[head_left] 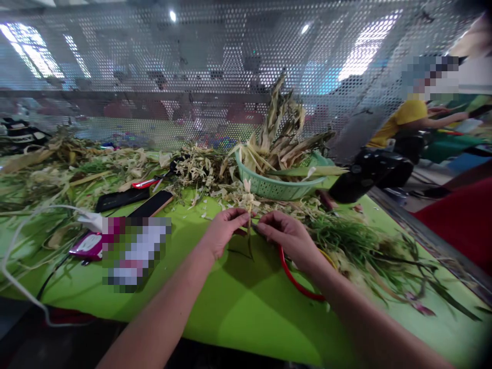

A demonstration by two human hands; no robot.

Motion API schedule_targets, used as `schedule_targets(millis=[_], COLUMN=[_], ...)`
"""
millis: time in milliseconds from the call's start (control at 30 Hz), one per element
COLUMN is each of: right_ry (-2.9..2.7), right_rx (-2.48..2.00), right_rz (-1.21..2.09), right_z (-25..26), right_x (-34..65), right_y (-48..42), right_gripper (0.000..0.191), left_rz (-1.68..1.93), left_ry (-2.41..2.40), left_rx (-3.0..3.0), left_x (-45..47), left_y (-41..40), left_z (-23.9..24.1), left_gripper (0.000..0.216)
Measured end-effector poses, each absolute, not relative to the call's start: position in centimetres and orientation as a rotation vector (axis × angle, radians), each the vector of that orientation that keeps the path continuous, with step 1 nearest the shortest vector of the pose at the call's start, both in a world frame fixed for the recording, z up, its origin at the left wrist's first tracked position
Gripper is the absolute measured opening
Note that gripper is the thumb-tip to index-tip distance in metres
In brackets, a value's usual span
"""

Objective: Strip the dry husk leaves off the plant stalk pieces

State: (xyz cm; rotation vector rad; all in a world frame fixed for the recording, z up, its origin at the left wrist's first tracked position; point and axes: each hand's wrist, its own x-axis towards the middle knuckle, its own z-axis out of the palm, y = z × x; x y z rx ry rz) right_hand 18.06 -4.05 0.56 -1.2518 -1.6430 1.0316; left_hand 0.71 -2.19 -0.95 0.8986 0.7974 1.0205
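Observation:
In the head view, my left hand (226, 229) pinches a thin upright stem with a small pale flower-like piece (248, 196) of dried husk at its top. The stem's lower end is dark and hangs just above the table. My right hand (286, 234) is closed just right of the stem, thumb and fingers together on something thin and dark that I cannot make out. Under my right wrist lies a red ring-shaped loop (292, 279), partly hidden by the forearm, with a bit of yellow showing beside it.
A green basket (265, 189) of dried corn husks (282, 123) stands behind my hands on the green table (230, 318). Green stalks (346, 233) lie at right. Phones (151, 204), red-handled scissors (146, 183) and a white cable (19, 292) are at left. A person in yellow (400, 120) sits at right.

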Motion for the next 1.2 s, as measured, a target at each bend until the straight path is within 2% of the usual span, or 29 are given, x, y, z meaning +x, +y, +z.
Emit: schedule_targets(millis=[300,567,833,1000,1133,1200], right_ry=[-1.894,-1.872,-1.586,-1.547,-1.615,-1.608], right_rx=[-1.335,-1.358,-1.252,-1.191,-1.171,-1.210], right_rz=[0.787,0.766,1.052,1.137,1.212,1.147], right_z=[-0.3,0.3,0.3,0.9,1.3,1.0], right_x=[17.5,17.9,17.7,17.6,17.6,17.5], right_y=[-4.6,-4.6,-4.7,-5.1,-5.1,-4.9], right_gripper=[0.009,0.016,0.022,0.025,0.037,0.035], left_rz=[1.038,1.013,0.909,0.914,0.962,0.990], left_ry=[0.847,0.899,0.874,0.794,0.736,0.725], left_rx=[1.032,1.173,1.387,1.218,1.075,1.041], left_x=[1.0,0.6,0.1,0.3,0.3,0.3], left_y=[-2.2,-2.0,-2.0,-2.2,-2.0,-1.9], left_z=[-1.1,-1.0,-0.7,-0.6,-0.9,-1.0], left_gripper=[0.028,0.026,0.026,0.024,0.025,0.027])
